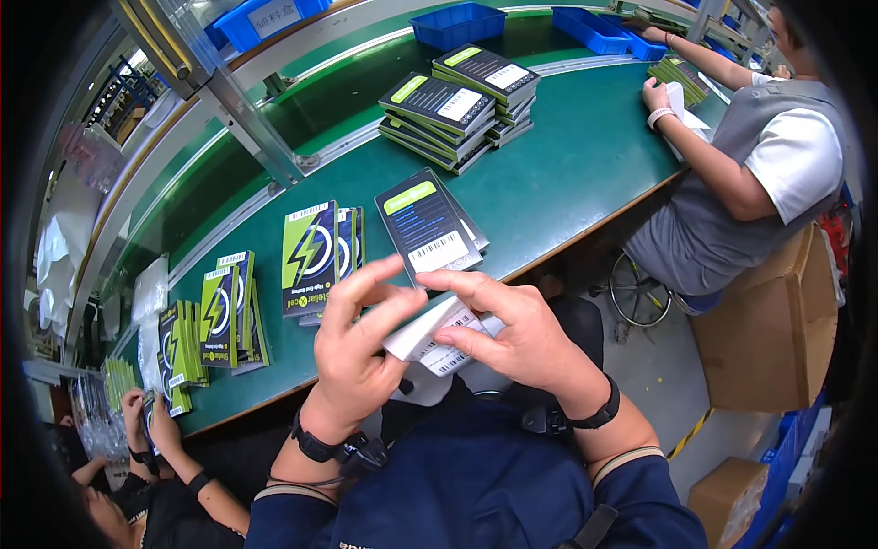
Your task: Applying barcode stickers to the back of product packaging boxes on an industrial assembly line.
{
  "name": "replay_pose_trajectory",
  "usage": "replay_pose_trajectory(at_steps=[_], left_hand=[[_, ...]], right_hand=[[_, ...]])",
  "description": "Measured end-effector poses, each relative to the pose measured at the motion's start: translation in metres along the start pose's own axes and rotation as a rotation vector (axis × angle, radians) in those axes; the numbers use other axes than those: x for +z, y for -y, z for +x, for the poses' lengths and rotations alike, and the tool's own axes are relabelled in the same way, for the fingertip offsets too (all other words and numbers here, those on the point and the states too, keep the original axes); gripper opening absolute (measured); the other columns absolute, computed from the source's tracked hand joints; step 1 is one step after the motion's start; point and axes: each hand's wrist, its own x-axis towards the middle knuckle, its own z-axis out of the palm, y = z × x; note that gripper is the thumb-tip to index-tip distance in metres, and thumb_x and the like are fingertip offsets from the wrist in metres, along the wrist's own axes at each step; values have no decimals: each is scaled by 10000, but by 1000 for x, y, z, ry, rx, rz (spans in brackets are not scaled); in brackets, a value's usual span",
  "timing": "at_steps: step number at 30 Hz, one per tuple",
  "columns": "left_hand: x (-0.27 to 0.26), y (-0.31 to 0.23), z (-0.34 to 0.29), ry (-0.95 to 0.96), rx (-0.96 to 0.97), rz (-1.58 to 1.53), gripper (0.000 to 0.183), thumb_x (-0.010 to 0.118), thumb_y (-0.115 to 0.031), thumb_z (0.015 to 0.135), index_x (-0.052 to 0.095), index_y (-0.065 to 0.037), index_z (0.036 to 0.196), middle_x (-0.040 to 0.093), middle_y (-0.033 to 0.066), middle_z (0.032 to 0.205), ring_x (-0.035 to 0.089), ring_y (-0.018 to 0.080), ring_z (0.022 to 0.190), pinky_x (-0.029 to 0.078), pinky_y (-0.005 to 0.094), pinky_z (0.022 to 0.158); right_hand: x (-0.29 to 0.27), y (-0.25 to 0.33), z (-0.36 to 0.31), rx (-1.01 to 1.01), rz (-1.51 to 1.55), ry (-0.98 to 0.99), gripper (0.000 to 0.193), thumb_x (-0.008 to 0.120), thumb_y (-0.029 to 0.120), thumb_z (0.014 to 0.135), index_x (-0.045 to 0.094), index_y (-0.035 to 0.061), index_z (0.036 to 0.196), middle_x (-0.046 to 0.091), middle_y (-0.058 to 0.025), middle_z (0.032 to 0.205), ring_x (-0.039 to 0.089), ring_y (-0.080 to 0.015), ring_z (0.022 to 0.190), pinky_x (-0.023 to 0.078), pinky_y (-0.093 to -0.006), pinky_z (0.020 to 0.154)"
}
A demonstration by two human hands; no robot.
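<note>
A folded white sheet of barcode labels [445, 337] is between my hands, in front of my body. My right hand [517, 334] pinches it, thumb on the printed face and index finger stretched along the top edge. My left hand [358, 343] curls at the sheet's left end, its upper fingers reaching toward my right fingertips; part of its grip is hidden. Just beyond my fingers lies a black battery box [425, 220] with a green patch and a white barcode label, on top of another box. Left of it stand green-and-black battery boxes [309, 256].
Tall stacks of boxes [439, 105] stand farther back on the green table [567, 174]. Blue bins [457, 26] line its far side. A co-worker [777, 137] sits at the right, another person [183, 494] works at the lower left. A cardboard carton [759, 320] stands at the right.
</note>
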Motion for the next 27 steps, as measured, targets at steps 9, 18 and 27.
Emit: replay_pose_trajectory(at_steps=[9,18,27], left_hand=[[-12,6,-8,163,78,160,239,786,16,708,719,-34,931,698,108,875,682,259,770,531,335,653],[-7,7,-14,192,-7,58,190,791,-10,692,674,-46,837,680,94,812,659,268,706,511,353,612],[7,2,-24,405,55,23,180,771,-30,697,662,-55,838,659,81,873,657,276,761,526,375,670]], right_hand=[[0,6,-5,133,62,37,348,747,82,891,678,47,1230,708,-95,853,672,-138,714,534,-283,667],[-2,-2,-8,70,49,-82,128,704,34,909,725,-6,1029,654,-85,892,629,-127,765,508,-269,687],[-6,3,-14,191,126,-6,96,687,76,934,705,-6,979,656,-71,887,615,-126,748,498,-274,682]])
